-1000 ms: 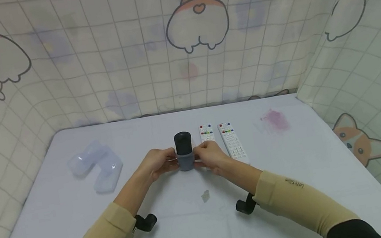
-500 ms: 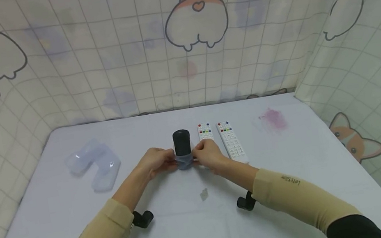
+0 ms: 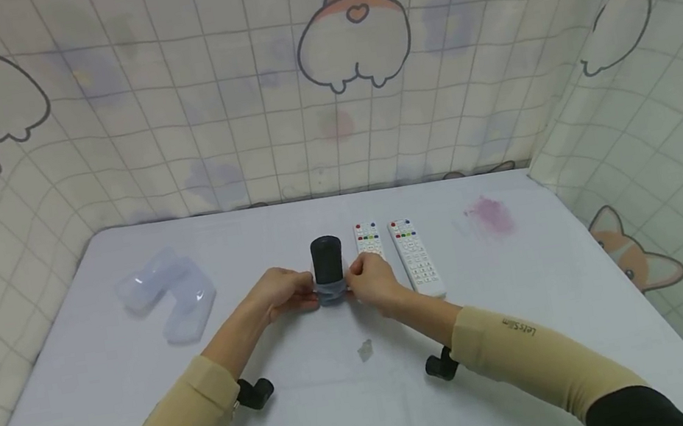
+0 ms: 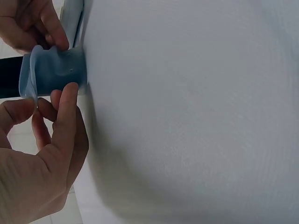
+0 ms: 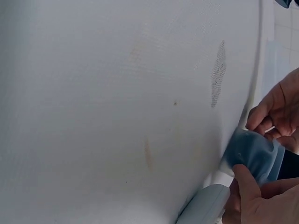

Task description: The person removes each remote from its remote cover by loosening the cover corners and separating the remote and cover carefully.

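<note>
A smooth black remote control [image 3: 327, 258], its keys not visible, stands on end in the middle of the white table. Around its lower part is a translucent bluish silicone sleeve [image 3: 331, 293], with a wrinkled, folded rim. From the left, my left hand [image 3: 285, 292] pinches that rim between thumb and forefinger; in the left wrist view its other fingers lie along the sleeve [image 4: 58, 70]. My right hand [image 3: 375, 280] pinches the opposite side of the rim. In the right wrist view, one of its fingers presses on the sleeve [image 5: 254, 151].
Two white remote controls, one nearer the middle [image 3: 368, 237] and one further right [image 3: 416, 257], lie just beyond and beside my right hand. Clear bent plastic covers [image 3: 189, 300] lie at the left. A pink stain [image 3: 492, 214] marks the white tablecloth [image 3: 341, 421] at back right.
The sleeve's rim has wrinkled and slid lower, so more of the black remote shows above it. Both hands have stayed beside it, moving only slightly.
</note>
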Tool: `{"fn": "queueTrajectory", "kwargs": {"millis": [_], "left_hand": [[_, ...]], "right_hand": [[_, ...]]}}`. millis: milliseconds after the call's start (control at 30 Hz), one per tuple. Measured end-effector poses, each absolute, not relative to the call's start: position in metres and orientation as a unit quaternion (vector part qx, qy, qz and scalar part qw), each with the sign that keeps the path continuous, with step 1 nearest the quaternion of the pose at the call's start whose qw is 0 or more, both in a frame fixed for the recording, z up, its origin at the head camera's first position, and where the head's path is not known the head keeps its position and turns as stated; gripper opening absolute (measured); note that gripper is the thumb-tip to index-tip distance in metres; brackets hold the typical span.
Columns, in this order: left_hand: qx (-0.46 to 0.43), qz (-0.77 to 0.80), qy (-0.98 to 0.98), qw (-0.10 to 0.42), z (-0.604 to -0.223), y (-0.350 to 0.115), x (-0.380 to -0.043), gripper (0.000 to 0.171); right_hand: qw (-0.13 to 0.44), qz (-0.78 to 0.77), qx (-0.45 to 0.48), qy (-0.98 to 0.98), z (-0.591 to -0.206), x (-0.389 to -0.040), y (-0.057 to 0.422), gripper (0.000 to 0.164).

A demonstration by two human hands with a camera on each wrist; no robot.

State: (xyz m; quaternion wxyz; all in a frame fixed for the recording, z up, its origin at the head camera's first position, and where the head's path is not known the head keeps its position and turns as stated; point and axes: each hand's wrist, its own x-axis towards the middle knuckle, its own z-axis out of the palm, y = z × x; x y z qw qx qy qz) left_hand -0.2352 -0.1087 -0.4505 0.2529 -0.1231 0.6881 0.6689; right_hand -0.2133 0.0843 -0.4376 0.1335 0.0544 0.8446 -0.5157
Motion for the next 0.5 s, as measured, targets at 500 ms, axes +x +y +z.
{"fn": "queueTrajectory", "kwargs": {"millis": [500], "left_hand": [[-0.092, 0.665, 0.688, 0.275, -0.4469, -0.1098, -0.2304, 0.021]], "right_hand": [[0.134, -0.58, 0.04, 0.803, -0.4398, -0.2137, 0.0899, 0.007]]}}
